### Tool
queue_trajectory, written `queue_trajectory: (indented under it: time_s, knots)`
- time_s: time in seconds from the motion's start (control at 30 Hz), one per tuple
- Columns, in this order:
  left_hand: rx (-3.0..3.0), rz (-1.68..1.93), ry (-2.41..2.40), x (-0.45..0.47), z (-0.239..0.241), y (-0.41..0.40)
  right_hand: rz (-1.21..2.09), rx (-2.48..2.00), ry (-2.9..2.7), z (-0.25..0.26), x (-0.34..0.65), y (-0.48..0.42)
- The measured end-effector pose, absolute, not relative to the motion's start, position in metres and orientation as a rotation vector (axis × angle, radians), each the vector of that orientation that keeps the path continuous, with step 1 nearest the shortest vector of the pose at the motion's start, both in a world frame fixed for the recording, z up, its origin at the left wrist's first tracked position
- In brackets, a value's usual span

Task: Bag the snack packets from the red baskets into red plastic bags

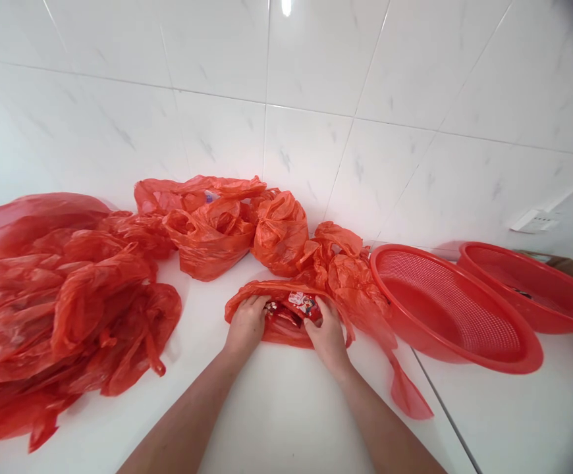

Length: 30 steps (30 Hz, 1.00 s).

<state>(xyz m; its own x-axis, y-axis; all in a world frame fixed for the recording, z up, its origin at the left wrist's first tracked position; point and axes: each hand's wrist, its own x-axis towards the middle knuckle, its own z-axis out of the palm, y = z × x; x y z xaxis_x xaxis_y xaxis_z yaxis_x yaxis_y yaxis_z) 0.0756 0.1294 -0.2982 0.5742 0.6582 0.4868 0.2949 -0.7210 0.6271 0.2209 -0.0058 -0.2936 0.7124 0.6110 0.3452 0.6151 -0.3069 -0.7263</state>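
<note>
In front of me on the white tabletop lies a red plastic bag [286,338], its mouth spread and facing me. Red printed packets [302,303] show inside, one with a cartoon figure and white lettering. My left hand [247,324] is at the left side of the opening, fingers curled over the bag's edge beside the packets, fingertips partly hidden. At the right side, my right hand [329,336] reaches into the mouth, with thumb and fingers closed around the right end of the cartoon packet.
Left lies a large heap of crumpled red plastic bags [69,309]. Behind my hands, filled bags [212,237] and a knotted bag [281,230] stand against the tiled wall [217,131]. A red colander [464,362] and a red basin [538,316] stand right, near a tabletop seam [444,408].
</note>
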Motion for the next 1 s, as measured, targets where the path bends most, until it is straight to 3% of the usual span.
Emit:
queue_trajectory:
  time_s: [0.53, 1.0]
  knots:
    - [2.333, 1.015, 0.853, 0.073, -0.293, 0.133, -0.193, -2.048, -1.494, -0.295, 0.205, -0.001]
    - [2.435, 0.955, 0.923, 0.072, -0.298, 0.136, 0.078, -2.279, -1.47, -0.288, 0.203, -0.004]
